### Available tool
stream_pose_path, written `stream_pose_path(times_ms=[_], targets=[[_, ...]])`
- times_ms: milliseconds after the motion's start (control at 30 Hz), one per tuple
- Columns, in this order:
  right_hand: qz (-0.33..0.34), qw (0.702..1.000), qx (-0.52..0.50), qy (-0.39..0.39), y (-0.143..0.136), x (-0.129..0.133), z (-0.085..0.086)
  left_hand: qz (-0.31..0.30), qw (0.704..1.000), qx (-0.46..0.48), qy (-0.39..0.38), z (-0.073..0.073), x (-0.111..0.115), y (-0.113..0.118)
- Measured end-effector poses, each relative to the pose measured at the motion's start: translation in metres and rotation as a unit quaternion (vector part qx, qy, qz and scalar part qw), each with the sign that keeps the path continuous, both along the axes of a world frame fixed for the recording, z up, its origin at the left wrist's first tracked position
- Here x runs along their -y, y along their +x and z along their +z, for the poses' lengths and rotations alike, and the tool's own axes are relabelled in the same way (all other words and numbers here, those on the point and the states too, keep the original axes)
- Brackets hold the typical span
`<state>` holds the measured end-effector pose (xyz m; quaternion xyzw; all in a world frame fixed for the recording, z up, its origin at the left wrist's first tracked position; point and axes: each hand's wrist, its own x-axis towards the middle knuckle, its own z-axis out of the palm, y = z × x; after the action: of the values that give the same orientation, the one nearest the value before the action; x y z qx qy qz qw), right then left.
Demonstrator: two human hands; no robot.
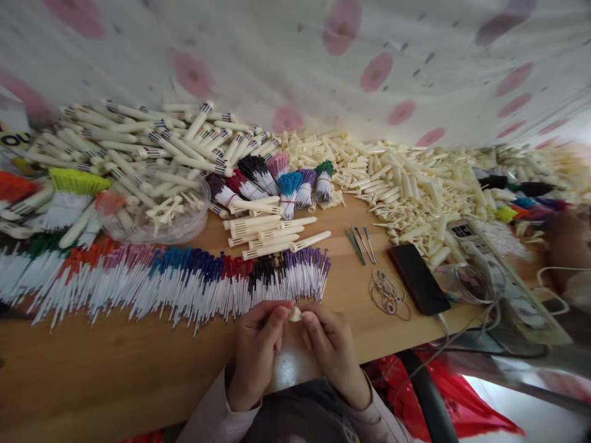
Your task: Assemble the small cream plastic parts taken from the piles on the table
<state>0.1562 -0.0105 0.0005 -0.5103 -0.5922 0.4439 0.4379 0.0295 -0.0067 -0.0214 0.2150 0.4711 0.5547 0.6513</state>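
My left hand (259, 349) and my right hand (333, 347) meet over the table's front edge. Between their pinched fingertips is a small cream plastic pen part (294, 314), mostly covered by the fingers. Just beyond them lies a long row of pen refills (198, 280), white tubes with coloured ends sorted by colour. Behind that row, several cream pen barrels (272, 235) with slotted ends are stacked loosely. Tied refill bundles (290, 187) in several colours stand farther back.
Finished-looking multicolour pens (175, 138) heap at the back left, by a clear plastic tub (154, 231). Loose cream parts (401, 184) pile at the back right. Tweezers (354, 246), rubber bands (386, 294), a phone (420, 278) and a power strip (508, 283) with cables lie right.
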Motion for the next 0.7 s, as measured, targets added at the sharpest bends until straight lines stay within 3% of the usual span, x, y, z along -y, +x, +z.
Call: stream_pose_path(times_ms=[167,333,500,700], targets=[[0.010,0.995,-0.087,-0.050,-0.0020,0.0062,-0.0036,-0.004,1.000,0.016,-0.012,0.0025,-0.0019,0.0013],[0.029,0.996,-0.048,-0.064,-0.0008,0.0067,-0.0071,-0.005,1.000,0.022,-0.021,0.0043,-0.0036,0.0018],[0.040,0.984,-0.141,-0.106,-0.0021,0.0055,-0.0071,-0.004,0.998,0.042,-0.042,0.0066,-0.0045,0.0031],[0.060,0.991,-0.081,-0.089,-0.0018,0.0049,-0.0084,-0.004,0.999,0.034,-0.041,0.0077,-0.0034,0.0035]])
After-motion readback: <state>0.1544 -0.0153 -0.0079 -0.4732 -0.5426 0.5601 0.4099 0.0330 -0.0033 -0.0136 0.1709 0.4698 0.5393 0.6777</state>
